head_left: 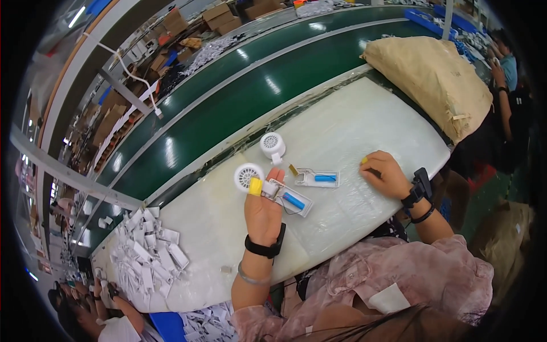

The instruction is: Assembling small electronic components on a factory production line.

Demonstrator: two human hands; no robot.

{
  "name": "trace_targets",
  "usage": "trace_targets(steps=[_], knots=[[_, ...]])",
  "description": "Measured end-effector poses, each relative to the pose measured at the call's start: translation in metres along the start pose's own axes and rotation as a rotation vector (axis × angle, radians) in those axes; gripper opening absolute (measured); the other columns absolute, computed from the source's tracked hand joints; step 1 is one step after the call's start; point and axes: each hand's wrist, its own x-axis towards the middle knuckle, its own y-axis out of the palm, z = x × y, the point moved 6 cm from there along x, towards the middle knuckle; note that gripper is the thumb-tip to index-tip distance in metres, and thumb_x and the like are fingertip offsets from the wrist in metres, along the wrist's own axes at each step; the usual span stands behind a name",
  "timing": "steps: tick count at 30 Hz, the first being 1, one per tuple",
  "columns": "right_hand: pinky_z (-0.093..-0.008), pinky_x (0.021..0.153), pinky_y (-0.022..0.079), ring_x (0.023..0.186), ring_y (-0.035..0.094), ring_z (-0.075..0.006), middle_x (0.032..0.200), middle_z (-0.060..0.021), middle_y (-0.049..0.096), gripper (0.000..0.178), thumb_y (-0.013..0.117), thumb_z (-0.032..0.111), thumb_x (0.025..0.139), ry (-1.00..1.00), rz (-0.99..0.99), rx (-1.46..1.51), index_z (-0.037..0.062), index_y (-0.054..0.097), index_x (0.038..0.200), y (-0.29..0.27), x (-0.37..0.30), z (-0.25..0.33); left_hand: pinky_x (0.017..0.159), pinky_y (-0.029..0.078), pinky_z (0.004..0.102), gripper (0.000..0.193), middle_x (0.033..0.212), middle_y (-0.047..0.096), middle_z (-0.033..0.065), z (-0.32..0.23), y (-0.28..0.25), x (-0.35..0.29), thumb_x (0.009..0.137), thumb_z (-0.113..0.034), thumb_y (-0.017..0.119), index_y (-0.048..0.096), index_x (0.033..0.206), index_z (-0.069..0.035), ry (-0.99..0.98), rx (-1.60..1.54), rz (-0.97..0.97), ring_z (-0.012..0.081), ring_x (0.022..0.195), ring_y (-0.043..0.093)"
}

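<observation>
Fan unit [270, 188], white, sits in the left hand [263, 221] above the table [347, 114]: palm up, thumb with yellow cover [255, 186] clamped near the neck, round grille head [244, 178] at the far-left end. Handle shell [308, 207] lies open, blue cell [293, 200] in it, thin wires exposed, no cover on. Right hand [388, 176] is well apart from it, over the right part of the table, fingers curled; yellow patch [364, 161] at a fingertip, can't tell if it's pinching anything. Second fan unit [309, 179] lies on the table just beyond, also open, cell in; can't make out how its head [272, 146] is joined.

Status, my read: both part-built. Done: cells in the shells, head apparently on the held one. Outstanding: wires untucked, both shells uncovered. Pile of white parts [149, 251] at the table's left end suggests plenty more units to do.
</observation>
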Motion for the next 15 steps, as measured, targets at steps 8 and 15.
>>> trace_targets(steps=[8, 15], knots=[[-0.0371, 0.072, 0.045, 0.079, 0.057, -0.0292, 0.084, -0.0118, 0.062, 0.006, 0.066, 0.006, 0.080, 0.052, 0.025, 0.004, 0.0024, 0.064, 0.084, 0.008, 0.007, -0.002, 0.106, 0.039, 0.0419, 0.048, 0.133, 0.048, 0.0250, -0.002, 0.000, -0.001, 0.098, -0.027, 0.052, 0.037, 0.135, 0.000, 0.014, 0.006, -0.004, 0.0340, 0.125, 0.048], [-0.0310, 0.074, 0.047, 0.081, 0.059, -0.0204, 0.092, -0.0109, 0.061, 0.011, 0.064, 0.002, 0.082, 0.201, 0.097, 0.223, -0.0011, 0.062, 0.093, -0.001, 0.009, 0.007, 0.099, 0.045, 0.0384, 0.042, 0.125, 0.056, 0.0168, 0.008, 0.001, 0.006, 0.101, -0.025, 0.042, 0.039, 0.132, 0.002, 0.313, 0.476, 0.313, 0.0272, 0.115, 0.056]])
